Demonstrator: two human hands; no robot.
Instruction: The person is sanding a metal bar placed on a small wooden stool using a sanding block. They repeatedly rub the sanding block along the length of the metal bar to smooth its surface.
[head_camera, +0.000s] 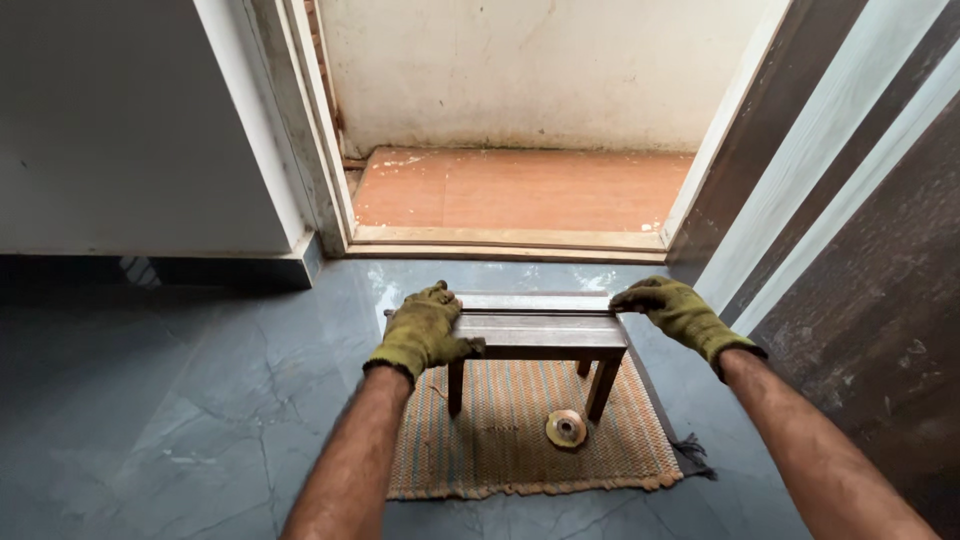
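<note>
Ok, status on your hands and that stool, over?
Left hand gripping stool at its left end; right hand on the far right corner. Stool upright on mat. Round disc lying on mat under it.

Woven mat (520, 440) in orange-tan stripes lies on the glossy grey marble-look floor (180, 400), frayed dark edge at its right end. Round yellowish disc (566, 428) with a dark centre hub sits on the mat. Beyond – a pale wooden threshold (500, 238), then a reddish-brown floor (520, 185) and a stained white wall (530, 70). Dark door with pale stripes (850, 200) stands at right – white wall (120, 120) at left.
</note>
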